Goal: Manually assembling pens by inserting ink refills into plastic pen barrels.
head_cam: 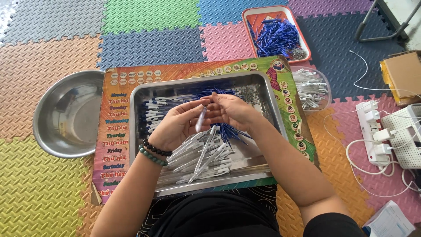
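Holding a clear pen barrel [201, 119] between left hand [175, 125] and right hand [232, 109], over steel tray [267, 98]

The left hand [177, 125] and right hand [232, 109] are covering part of the blue refills [228, 131] in the steel tray [267, 94]. The cardboard box [403, 74] and paper sheet [388, 221] are running off the frame edge.

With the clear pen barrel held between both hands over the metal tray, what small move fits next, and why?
Probably lowering the pen barrel onto the pile of white pens below: both the left hand and the right hand hold it right above that pile in the metal tray.
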